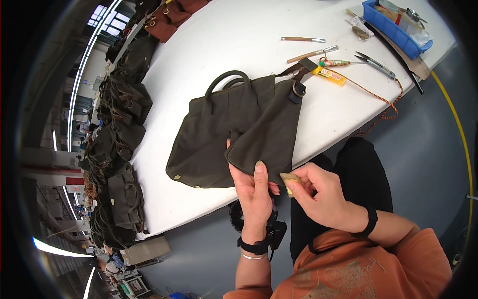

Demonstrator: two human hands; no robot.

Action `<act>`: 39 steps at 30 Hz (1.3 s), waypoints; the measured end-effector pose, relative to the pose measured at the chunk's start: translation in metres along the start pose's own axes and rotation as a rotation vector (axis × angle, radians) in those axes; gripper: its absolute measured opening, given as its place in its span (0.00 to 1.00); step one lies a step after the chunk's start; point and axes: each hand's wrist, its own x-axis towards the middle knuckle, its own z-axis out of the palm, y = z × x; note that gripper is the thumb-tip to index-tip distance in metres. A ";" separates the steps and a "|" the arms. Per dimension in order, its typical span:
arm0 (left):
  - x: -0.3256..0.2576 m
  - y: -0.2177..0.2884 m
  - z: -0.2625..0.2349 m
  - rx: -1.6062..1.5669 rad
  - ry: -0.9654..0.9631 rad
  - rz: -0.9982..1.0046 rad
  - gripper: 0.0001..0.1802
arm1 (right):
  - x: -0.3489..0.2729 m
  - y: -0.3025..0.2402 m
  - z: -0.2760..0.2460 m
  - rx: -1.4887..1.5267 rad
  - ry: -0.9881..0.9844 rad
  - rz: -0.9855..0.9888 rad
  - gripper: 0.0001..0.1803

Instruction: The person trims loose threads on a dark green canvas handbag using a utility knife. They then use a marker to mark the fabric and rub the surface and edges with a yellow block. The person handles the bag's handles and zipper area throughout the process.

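A dark olive handbag (pixel 214 132) with two short handles lies on the white table, its near end reaching over the front edge. My left hand (pixel 253 197) grips the bag's near lower corner, thumb on top and fingers underneath. In my right hand (pixel 321 192), thumb and fingers pinch a small tan-yellow block (pixel 288 183), which is at the bag's edge just right of my left thumb. Whether the block presses on the fabric, I cannot tell. On the bag's upper right corner sits a dark tab with a metal ring (pixel 298 89).
Beyond the bag lie two flat brushes (pixel 302 39), a slim awl-like tool (pixel 341 63), a yellow packet (pixel 329 76) and thread snips (pixel 376 64) on a braided cord (pixel 368 92). A blue bin (pixel 393 32) stands far right. Several similar bags (pixel 122 107) line the table's left side.
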 end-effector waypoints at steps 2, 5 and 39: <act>0.001 0.002 0.002 0.003 -0.006 -0.003 0.40 | 0.003 0.002 0.000 -0.017 0.006 -0.033 0.05; 0.000 0.001 0.002 -0.001 -0.004 -0.010 0.40 | 0.019 0.003 0.004 -0.062 0.024 -0.096 0.05; 0.001 -0.003 0.000 0.030 0.016 0.007 0.37 | -0.010 0.003 -0.002 0.461 -0.027 0.301 0.07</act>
